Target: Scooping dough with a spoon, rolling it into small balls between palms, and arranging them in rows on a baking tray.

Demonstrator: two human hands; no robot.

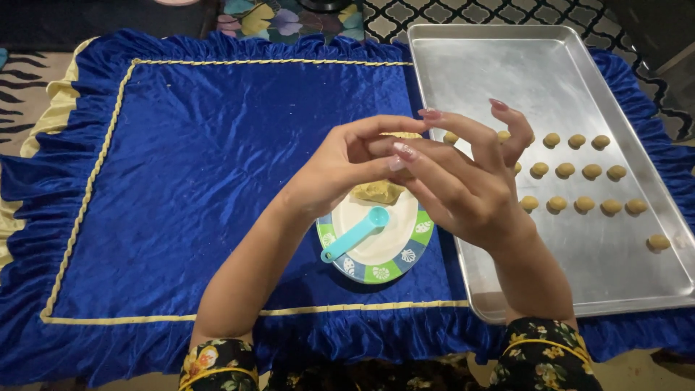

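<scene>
My left hand (346, 163) and my right hand (463, 181) meet above a small plate (402, 257) with a blue-and-green patterned rim. Both pinch a small piece of tan dough (402, 135) between the fingertips; most of it is hidden by the fingers. On the plate lies a lump of the same dough (378, 192) and a light-blue plastic measuring spoon (356, 232) with its handle pointing to the lower left. To the right, a metal baking tray (521, 80) holds several small dough balls (583, 171) set in rows.
A blue velvet cloth (210, 174) with ruffled edges and yellow cord trim covers the surface under plate and tray. One dough ball (658, 241) sits apart near the tray's right rim. Patterned rugs (463, 11) lie beyond the cloth.
</scene>
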